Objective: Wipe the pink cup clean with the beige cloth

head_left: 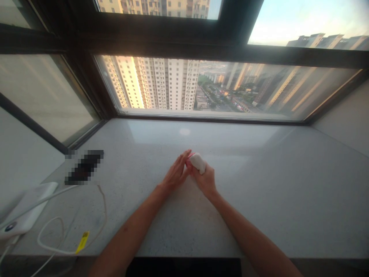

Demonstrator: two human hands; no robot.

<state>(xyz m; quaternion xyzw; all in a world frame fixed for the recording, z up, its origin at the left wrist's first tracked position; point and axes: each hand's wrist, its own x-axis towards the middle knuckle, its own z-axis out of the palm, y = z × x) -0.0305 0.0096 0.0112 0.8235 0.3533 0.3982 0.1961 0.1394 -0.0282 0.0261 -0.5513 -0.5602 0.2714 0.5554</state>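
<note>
Your right hand [204,181] clasps a white, pink-edged object [197,162] over the middle of the stone worktop [259,215], and your open left hand [175,174] meets it. A pixelated object [85,167] near the worktop's left edge can't be made out.

No text, label, brand or number can be read anywhere in the view. At the lower left of the frame, a yellow tag [82,242] on a white cable [49,240] carries marks too small to make out. A dark round mark on the white power bank [27,207] shows no legible characters. The dark object [85,167] left of centre is pixelated beyond reading, and the white object [197,162] in the right hand [205,181] shows no lettering.
</note>
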